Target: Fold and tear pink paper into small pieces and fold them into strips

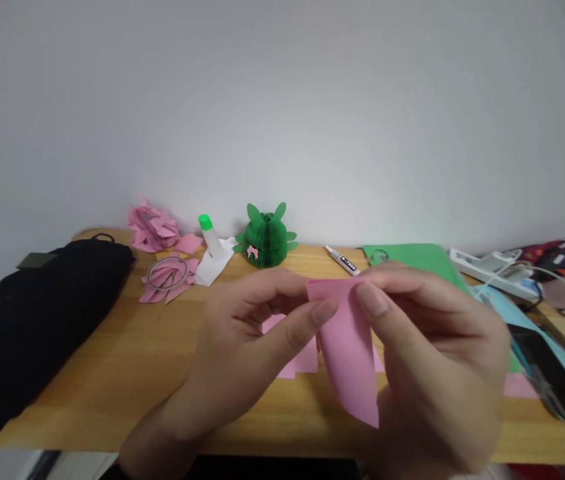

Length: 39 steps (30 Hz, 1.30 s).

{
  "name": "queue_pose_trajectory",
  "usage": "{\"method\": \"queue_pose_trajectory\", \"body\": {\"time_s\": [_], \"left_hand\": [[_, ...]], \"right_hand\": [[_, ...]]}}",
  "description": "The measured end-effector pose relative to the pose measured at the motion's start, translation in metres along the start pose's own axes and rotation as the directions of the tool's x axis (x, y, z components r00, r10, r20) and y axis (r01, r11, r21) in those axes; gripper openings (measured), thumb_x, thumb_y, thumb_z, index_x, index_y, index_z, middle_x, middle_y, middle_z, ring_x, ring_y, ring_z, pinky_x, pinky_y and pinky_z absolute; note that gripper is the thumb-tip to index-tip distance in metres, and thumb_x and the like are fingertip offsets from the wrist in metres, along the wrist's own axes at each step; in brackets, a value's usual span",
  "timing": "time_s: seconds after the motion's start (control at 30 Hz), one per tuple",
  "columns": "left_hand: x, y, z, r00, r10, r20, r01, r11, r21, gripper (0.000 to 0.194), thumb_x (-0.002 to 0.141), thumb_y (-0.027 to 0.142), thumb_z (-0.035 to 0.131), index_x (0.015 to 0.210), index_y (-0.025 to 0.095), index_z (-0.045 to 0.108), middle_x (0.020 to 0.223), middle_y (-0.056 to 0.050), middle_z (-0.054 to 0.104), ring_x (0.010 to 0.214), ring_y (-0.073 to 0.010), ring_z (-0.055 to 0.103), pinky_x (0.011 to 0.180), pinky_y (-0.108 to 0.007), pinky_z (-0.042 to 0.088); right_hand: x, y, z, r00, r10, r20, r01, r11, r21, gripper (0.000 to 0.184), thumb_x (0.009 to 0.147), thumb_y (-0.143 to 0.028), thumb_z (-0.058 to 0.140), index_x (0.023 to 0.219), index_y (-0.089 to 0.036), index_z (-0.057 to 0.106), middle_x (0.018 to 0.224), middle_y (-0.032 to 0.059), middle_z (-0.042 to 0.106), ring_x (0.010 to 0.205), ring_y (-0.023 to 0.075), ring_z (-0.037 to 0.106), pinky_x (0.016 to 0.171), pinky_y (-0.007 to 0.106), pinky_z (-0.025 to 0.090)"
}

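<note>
A pink paper piece [349, 350], folded into a long pointed shape, is held above the wooden table [112, 373]. My left hand [247, 340] pinches its upper left edge between thumb and fingers. From the right, my right hand [437, 360] pinches the top edge with thumb and forefinger. More pink paper pieces [298, 360] lie flat on the table under my hands.
A black bag [27, 327] lies at the left. At the back are pink folded paper pieces [155, 230], a wire ring [167, 272], a green-capped glue bottle [211, 240], a green paper ornament [265, 239], a glue tube [343, 261] and green paper [419, 260]. A power strip [492, 270] and cables sit at the right.
</note>
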State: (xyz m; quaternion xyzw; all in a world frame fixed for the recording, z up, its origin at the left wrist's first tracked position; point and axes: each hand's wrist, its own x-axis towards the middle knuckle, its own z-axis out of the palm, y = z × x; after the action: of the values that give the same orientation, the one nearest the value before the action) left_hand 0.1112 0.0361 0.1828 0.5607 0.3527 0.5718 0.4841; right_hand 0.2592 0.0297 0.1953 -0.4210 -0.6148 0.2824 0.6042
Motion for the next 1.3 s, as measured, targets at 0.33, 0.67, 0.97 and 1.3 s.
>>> {"method": "queue_pose_trajectory", "body": {"time_s": [0.33, 0.67, 0.97, 1.3], "left_hand": [[-0.0005, 0.0017, 0.0003, 1.0, 0.012, -0.01, -0.012, 1.0, 0.007, 0.008, 0.081, 0.025, 0.068, 0.082, 0.031, 0.074, 0.066, 0.003, 0.068, 0.06, -0.0125, 0.062, 0.057, -0.024, 0.053], [0.0005, 0.0047, 0.0027, 1.0, 0.001, -0.013, -0.002, 1.0, -0.021, 0.007, 0.08, 0.024, 0.068, 0.079, 0.028, 0.074, 0.065, 0.002, 0.068, 0.059, -0.0125, 0.062, 0.055, -0.023, 0.053], [0.0013, 0.0049, 0.0026, 1.0, 0.015, -0.027, -0.014, 1.0, 0.023, 0.009, 0.08, 0.024, 0.067, 0.074, 0.025, 0.073, 0.061, 0.001, 0.065, 0.057, -0.0127, 0.06, 0.053, -0.023, 0.051], [0.0014, 0.0039, 0.0035, 0.999, 0.021, -0.033, -0.021, 1.0, 0.018, 0.007, 0.079, 0.024, 0.068, 0.075, 0.026, 0.073, 0.06, 0.002, 0.063, 0.056, -0.0113, 0.059, 0.053, -0.022, 0.051]], "right_hand": [[-0.003, 0.0022, 0.001, 0.999, -0.014, -0.03, 0.014, 1.0, 0.008, 0.011, 0.081, -0.016, 0.067, 0.082, -0.026, 0.071, 0.07, -0.0023, 0.065, 0.067, 0.0106, 0.06, 0.058, 0.022, 0.051], [-0.0037, 0.002, 0.0009, 0.999, -0.028, -0.03, 0.028, 1.0, 0.01, 0.016, 0.082, -0.012, 0.065, 0.084, -0.026, 0.07, 0.071, -0.0044, 0.067, 0.067, 0.0086, 0.06, 0.058, 0.019, 0.051], [-0.004, 0.003, 0.001, 0.999, -0.014, -0.043, 0.014, 1.0, 0.007, 0.017, 0.08, -0.015, 0.067, 0.084, -0.032, 0.07, 0.071, -0.0105, 0.067, 0.067, 0.0041, 0.06, 0.061, 0.011, 0.051], [-0.0034, 0.0031, 0.0005, 0.999, -0.027, -0.034, 0.027, 1.0, -0.004, 0.019, 0.081, -0.013, 0.067, 0.085, -0.031, 0.07, 0.072, -0.0108, 0.067, 0.068, 0.0031, 0.06, 0.063, 0.009, 0.051]]}}
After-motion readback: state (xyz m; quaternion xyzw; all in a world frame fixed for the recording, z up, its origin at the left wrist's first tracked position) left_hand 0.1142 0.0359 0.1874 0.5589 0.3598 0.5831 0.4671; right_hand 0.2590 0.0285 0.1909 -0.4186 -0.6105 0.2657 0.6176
